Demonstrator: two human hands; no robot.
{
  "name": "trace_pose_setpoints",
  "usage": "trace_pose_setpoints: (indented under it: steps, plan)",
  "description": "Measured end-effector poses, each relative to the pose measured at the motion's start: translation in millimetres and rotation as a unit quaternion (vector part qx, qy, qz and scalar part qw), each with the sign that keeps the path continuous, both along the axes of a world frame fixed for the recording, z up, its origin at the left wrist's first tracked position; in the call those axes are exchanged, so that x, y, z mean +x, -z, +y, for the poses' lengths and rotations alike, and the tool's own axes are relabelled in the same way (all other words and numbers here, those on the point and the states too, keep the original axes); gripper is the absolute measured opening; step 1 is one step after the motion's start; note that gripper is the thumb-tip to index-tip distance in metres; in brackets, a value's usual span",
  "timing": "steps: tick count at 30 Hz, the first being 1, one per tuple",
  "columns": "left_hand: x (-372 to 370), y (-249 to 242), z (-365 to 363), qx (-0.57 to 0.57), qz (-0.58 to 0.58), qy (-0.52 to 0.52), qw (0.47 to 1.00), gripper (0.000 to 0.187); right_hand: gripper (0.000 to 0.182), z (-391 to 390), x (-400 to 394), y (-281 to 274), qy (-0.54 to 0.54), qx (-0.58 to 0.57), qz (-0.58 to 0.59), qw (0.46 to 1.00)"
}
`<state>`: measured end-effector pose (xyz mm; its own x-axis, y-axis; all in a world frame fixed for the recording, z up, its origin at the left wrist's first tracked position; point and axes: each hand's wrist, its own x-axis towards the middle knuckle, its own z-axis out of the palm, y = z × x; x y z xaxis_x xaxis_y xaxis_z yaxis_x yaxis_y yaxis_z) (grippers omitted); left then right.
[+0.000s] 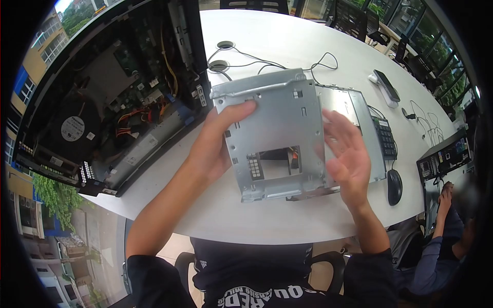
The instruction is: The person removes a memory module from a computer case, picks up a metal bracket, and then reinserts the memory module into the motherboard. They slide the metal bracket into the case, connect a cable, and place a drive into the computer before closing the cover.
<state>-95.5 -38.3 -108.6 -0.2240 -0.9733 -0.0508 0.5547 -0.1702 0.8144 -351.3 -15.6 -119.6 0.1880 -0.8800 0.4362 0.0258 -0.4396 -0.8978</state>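
A flat metal bracket (277, 123) is held up over the middle of the bench (205, 215), with its broad face turned toward the camera and its rectangular opening at the lower part. Its left edge is gripped by the left hand (218, 136): the thumb is laid across the face near the top, and the other fingers are hidden behind the metal. At the bracket's 3 o'clock, the right hand (352, 154) is held with its fingers open and slightly curled; whether the edge is touched by them cannot be told.

Behind the right hand, a larger metal panel (368, 131) is seen lying on the bench, partly covered by the bracket. Farther out at 3 o'clock, a black keyboard (385, 138) is placed beside the panel, with a black mouse (394, 187) at 4 o'clock. A phone (386, 85) is propped on a white stand (382, 95) at 2 o'clock. Cables (257, 57) are strewn at 12 o'clock. At 10 o'clock, an open computer case (146, 138) is stood, its fan and wiring exposed. At the far 4 o'clock, another computer case (444, 156) is reached toward by a co-worker's hand (446, 192).
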Motion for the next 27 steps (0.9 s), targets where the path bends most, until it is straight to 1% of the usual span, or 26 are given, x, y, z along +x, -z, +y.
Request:
trace_pose_setpoints:
  steps: [2, 5, 6, 8, 9, 11, 12, 15, 18, 21, 24, 27]
  plan:
    - [-1.4, 0.8, 1.6, 0.006, -0.004, 0.024, 1.0, 0.061, 0.079, 2.6, -4.4, -3.0, -0.072, 0.125, -0.032, 0.989]
    - [-3.9, -0.7, 4.3, 0.016, -0.024, 0.045, 0.999, 0.061, 0.064, 8.0, -5.7, -16.3, -0.188, 0.234, 0.02, 0.954]
    - [-5.1, -4.0, 5.9, 0.027, -0.038, 0.04, 0.998, 0.061, 0.053, 9.2, -3.7, -14.6, -0.2, 0.2, 0.01, 0.959]
    - [-6.7, -10.9, 7.9, 0.047, -0.066, 0.031, 0.996, 0.06, 0.052, 8.2, -7.9, -20.5, -0.191, 0.241, 0.004, 0.952]
    - [-6.5, -9.0, 7.0, 0.024, -0.069, 0.025, 0.997, 0.061, 0.052, 7.2, -10.1, -23.5, -0.185, 0.261, 0.001, 0.947]
    - [-5.3, -2.5, 3.1, -0.024, -0.074, 0.014, 0.997, 0.062, 0.05, 6.1, -9.9, -24.0, -0.164, 0.26, -0.031, 0.951]
    - [-5.6, 0.5, -0.3, -0.063, -0.086, 0.003, 0.994, 0.062, 0.049, 5.2, -9.5, -23.8, -0.154, 0.258, -0.046, 0.953]
    - [-5.2, 3.3, -4.9, -0.091, -0.098, 0.034, 0.99, 0.062, 0.048, 1.9, -12.5, -21.1, -0.106, 0.252, -0.088, 0.958]
    - [-5.8, 5.1, -5.2, -0.102, -0.134, 0.033, 0.985, 0.056, 0.047, -2.6, -15.3, -20.2, -0.07, 0.222, -0.101, 0.967]
    - [-5.4, 2.4, -3.0, -0.12, -0.158, 0.015, 0.98, 0.054, 0.045, -1.9, -16.1, -20.8, -0.071, 0.213, -0.115, 0.968]
    - [-3.7, -0.9, -1.3, -0.17, -0.168, 0.0, 0.971, 0.052, 0.042, 1.4, -13.5, -14.1, -0.046, 0.106, -0.076, 0.99]
    - [0.1, 0.0, -2.3, -0.262, -0.148, -0.014, 0.954, 0.052, 0.043, 7.9, -28.2, -4.4, -0.016, -0.032, 0.049, 0.998]
